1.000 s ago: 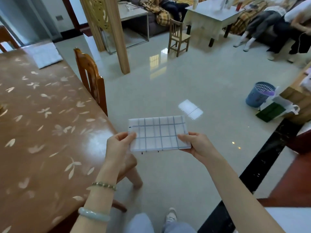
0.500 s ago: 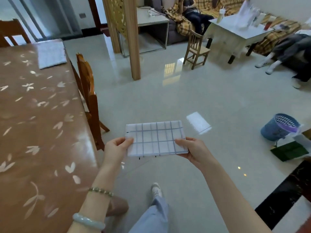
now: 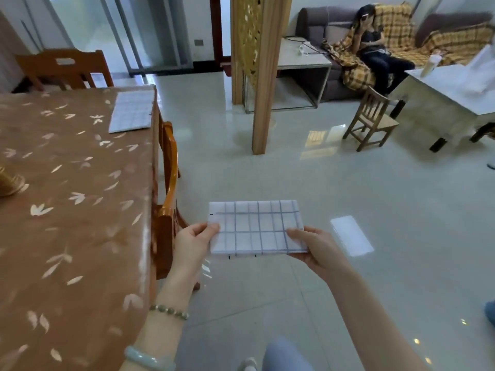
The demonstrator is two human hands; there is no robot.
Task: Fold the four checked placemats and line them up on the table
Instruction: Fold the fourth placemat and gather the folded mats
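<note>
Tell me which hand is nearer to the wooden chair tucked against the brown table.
Left. The left hand grips the folded placemat right beside the wooden chair; the right hand holds the placemat's far end, farther from the chair.

Glossy pale tiled floor (image 3: 334, 183), wooden pillar (image 3: 263, 76), small wooden chair (image 3: 371, 119), sofa (image 3: 337, 22) with yellow checked throws, brown leaf-patterned bench (image 3: 67, 210)

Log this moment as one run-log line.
left hand: holds folded placemat | right hand: holds same mat | mat: above floor, beside table | second folded mat: table's far corner
</note>
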